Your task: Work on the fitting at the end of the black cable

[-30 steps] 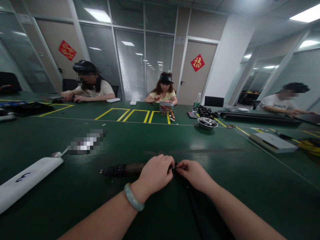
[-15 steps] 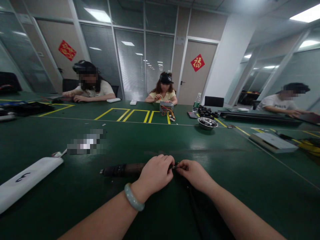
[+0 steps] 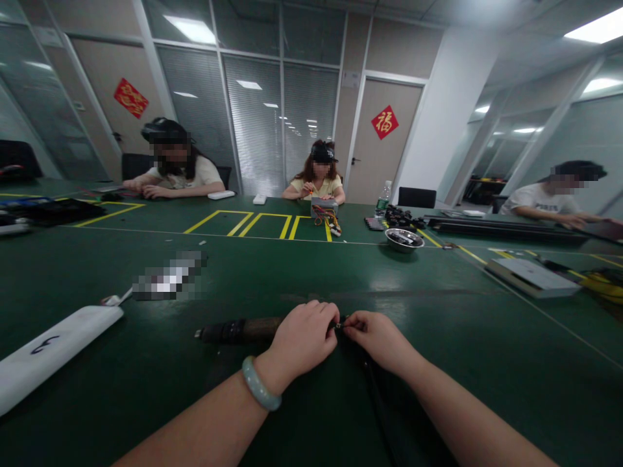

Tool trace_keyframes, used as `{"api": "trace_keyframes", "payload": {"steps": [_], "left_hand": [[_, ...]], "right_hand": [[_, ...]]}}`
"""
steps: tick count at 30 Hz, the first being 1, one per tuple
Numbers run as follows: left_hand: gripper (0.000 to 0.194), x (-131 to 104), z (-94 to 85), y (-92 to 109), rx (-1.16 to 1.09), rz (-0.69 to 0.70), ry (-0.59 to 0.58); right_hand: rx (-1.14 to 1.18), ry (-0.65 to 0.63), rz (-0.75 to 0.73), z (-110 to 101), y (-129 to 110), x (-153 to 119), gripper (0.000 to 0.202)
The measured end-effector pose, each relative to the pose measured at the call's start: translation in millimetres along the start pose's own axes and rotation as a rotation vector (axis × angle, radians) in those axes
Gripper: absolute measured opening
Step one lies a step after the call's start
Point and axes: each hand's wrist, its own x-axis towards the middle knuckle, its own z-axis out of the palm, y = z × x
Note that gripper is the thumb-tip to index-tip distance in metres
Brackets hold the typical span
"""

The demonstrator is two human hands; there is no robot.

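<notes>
An electric screwdriver (image 3: 238, 331), long, dark and worn, lies on the green table with its metal tip pointing left. My left hand (image 3: 304, 337), a pale green bangle at its wrist, is closed around the tool's rear end and hides it. Close beside it, my right hand (image 3: 377, 340) pinches a small dark piece with a metallic glint (image 3: 339, 325) at that end; its exact kind is hidden by the fingers. From below the right hand a black cable (image 3: 374, 395) runs toward the front edge.
At left lie a white power bank-like block (image 3: 58, 353) with a lead and a blurred-out phone-sized thing (image 3: 170, 279). Farther off are a metal bowl (image 3: 405, 240), a bottle (image 3: 383, 198), a wired grey box (image 3: 324, 207) and a flat box (image 3: 533, 277). Three people sit around the table.
My hands and the screwdriver hold almost the same place. The person at right has shifted slightly to the right.
</notes>
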Motion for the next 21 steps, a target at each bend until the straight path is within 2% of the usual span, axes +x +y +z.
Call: {"api": "trace_keyframes", "payload": {"steps": [9, 21], "left_hand": [[0.017, -1.0, 1.0, 0.9, 0.022, -0.036, 0.013], [0.008, 0.2, -0.7, 0.9, 0.023, -0.008, -0.014]], "right_hand": [[-0.016, 0.011, -0.007, 0.8, 2.7, -0.2, 0.016], [-0.019, 0.019, 0.020, 0.8, -0.4, -0.3, 0.017]]}}
